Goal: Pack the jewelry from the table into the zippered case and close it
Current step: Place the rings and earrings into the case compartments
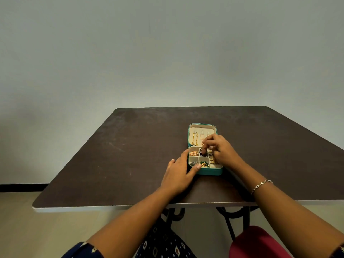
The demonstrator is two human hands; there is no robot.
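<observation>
While the left hand braces the case with flat fingers, the right hand, seemingly pinching a small piece, should seat it gently in its compartment.

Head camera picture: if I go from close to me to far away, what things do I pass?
Red seat → table near edge → bracelet on the right wrist → teal case tray full of jewelry → open lid with a gold chain hanging inside → grey wall.
</observation>
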